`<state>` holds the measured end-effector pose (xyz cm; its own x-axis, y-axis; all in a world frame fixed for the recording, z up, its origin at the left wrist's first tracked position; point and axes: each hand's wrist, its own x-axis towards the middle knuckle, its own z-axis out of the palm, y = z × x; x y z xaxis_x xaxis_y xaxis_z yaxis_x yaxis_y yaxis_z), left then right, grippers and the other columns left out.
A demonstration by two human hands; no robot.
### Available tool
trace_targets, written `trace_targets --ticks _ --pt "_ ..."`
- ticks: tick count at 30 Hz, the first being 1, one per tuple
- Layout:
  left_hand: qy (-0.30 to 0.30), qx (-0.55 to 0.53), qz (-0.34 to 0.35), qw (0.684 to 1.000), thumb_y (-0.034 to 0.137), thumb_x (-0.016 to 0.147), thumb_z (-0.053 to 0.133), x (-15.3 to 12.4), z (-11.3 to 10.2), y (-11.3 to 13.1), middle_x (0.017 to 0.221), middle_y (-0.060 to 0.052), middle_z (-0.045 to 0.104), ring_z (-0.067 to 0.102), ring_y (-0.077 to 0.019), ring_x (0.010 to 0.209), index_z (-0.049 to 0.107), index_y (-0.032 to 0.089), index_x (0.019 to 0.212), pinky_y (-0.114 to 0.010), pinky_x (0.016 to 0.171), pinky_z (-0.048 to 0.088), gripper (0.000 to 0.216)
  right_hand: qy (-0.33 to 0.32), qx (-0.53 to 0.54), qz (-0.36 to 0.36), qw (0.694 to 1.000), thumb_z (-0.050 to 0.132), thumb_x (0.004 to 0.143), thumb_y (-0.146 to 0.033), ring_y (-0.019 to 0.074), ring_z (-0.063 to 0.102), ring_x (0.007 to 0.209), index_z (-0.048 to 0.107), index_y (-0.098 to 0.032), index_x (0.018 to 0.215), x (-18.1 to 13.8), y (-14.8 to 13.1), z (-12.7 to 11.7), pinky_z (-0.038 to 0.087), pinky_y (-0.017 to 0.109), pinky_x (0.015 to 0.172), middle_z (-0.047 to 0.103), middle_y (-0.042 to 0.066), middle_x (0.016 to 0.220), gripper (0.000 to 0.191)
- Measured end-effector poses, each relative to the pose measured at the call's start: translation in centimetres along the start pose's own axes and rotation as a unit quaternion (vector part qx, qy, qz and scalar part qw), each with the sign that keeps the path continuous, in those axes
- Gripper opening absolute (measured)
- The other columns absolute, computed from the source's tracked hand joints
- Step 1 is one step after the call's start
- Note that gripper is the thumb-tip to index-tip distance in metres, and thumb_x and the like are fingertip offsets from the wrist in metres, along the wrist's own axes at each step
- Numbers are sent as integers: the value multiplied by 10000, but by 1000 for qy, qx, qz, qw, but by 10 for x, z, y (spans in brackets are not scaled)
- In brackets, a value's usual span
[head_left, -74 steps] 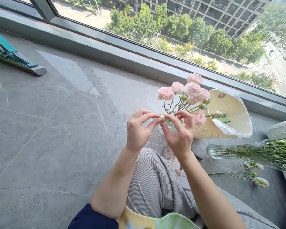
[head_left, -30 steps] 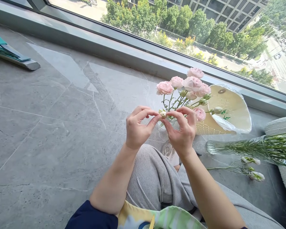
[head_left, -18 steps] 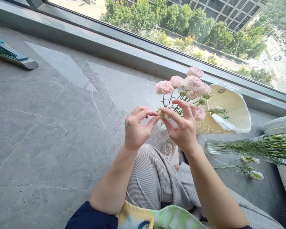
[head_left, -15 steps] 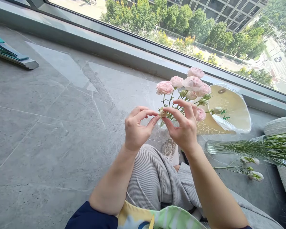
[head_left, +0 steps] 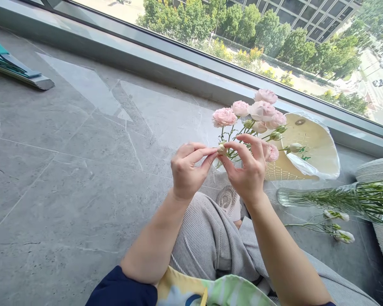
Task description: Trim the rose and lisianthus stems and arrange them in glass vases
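Left hand (head_left: 188, 172) and right hand (head_left: 249, 170) meet tip to tip, each with thumb and forefinger narrowed on a small pale bud (head_left: 222, 150), held above the floor (head_left: 67, 204) near its window edge. The bud looks closed and whole; whether its stem runs down into the glass vessel (head_left: 219, 165) below, I cannot tell. Pink blooms (head_left: 262, 110) already stand there, partly behind the right hand. Beside them, by the same edge, a cream container (head_left: 325, 144). Farther right, a glass vase (head_left: 285, 197) full of stems; nearer me, a white-flowered stem (head_left: 344, 236) lies loose, in no vessel.
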<state>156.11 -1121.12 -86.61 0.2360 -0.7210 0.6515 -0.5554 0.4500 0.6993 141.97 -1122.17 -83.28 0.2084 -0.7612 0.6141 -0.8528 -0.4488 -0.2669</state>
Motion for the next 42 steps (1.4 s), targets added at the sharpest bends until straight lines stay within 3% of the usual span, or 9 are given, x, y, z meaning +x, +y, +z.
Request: trace_targets --ticks 28,37,42 --pt "-9 27 41 999 133 755 645 3 2 2 766 4 611 517 -86 605 642 183 757 -225 637 476 50 16 -54 -23 998 629 841 -329 246 493 1047 674 -267 932 -3 0 5 319 429 927 565 55 1089 119" --pt "-21 19 36 999 111 743 620 3 3 1 769 5 610 495 -85 595 631 185 757 -228 630 477 75 -52 -27 -53 997 624 846 -265 244 447 1127 643 -356 1119 6 3 -6 344 435 955 513 41 1249 288" --pt "-30 16 33 999 118 742 617 2 2 1 780 2 617 512 -93 607 637 189 768 -240 638 477 78 -73 -21 -63 995 622 839 -227 256 412 1163 667 -379 1042 11 5 -7 336 474 959 491 16 1287 258"
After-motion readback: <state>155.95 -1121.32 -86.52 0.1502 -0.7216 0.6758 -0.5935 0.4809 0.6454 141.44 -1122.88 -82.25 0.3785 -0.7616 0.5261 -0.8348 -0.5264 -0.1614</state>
